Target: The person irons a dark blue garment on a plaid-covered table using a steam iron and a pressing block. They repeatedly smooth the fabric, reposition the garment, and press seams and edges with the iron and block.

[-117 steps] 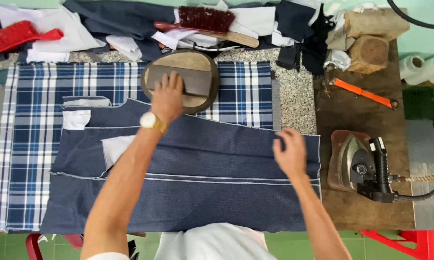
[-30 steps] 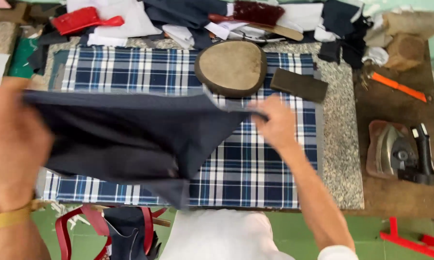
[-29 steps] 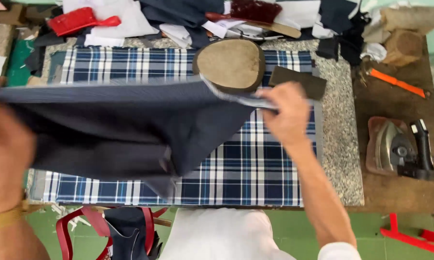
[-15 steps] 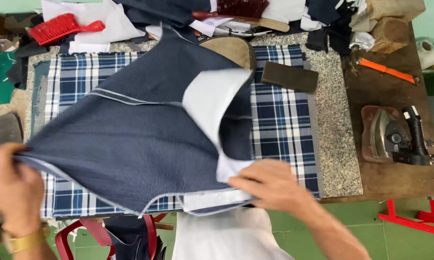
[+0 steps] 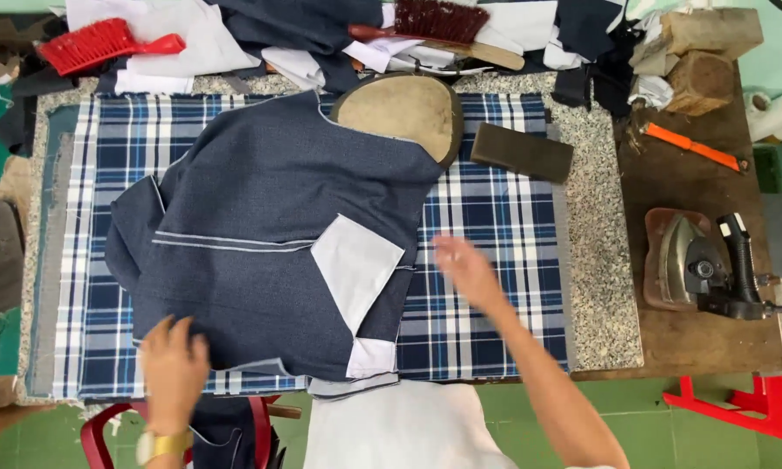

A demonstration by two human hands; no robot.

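**Head view: dark cloth piece laid out on the plaid board**

Head view, taking the plaid pressing cover [image 5: 495, 304] as the landmark: a navy cloth piece [image 5: 269, 234] lies spread over its left and middle part, rumpled rather than flat, with pale lining patches [image 5: 356, 265] turned up near its lower right corner and a light stitched line running across it; its top corner laps onto the oval padded pressing block [image 5: 399, 108] that sits at the cover's upper edge, which props that part of the cloth up.

The left hand [image 5: 174, 369] rests at the cover's near edge with fingers spread flat on the cloth's lower hem, pressing rather than pinching, likely to keep the piece from sliding; a gold watch [image 5: 161, 445] shows on that wrist. The right hand [image 5: 465, 269] hovers open over bare plaid just right of the cloth, fingers loose, holding nothing; it is blurred, so finer detail cannot be told.

Right of the block, on the cover's upper right corner, lies a dark rectangular pad [image 5: 521, 152]. Beyond the cover's right edge an iron [image 5: 699, 269] stands on its rest, well apart from both hands; an orange tool [image 5: 690, 148] lies above it. Behind the cover's far edge sit a red brush [image 5: 95, 43], a wooden-handled brush [image 5: 443, 26] and heaped cloth scraps.
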